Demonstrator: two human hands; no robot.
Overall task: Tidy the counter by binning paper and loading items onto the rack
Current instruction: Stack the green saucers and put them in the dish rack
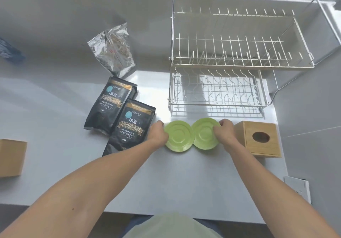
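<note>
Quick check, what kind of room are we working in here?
Most likely a home kitchen counter: a two-tier wire dish rack, two green saucers under the hands, and black coffee bags on a grey worktop.

Kitchen counter here: two-tier white wire dish rack [221,57], pale grey worktop [184,182], round green saucers [180,136], black coffee pouches [108,105].

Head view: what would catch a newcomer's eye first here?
Two bright green saucers, the left saucer and the right saucer, sit side by side at the counter's middle, with the left hand and right hand each on an outer edge. Behind them stands an empty two-tier wire rack. To the left lie two black pouches and a crumpled foil bag.
</note>
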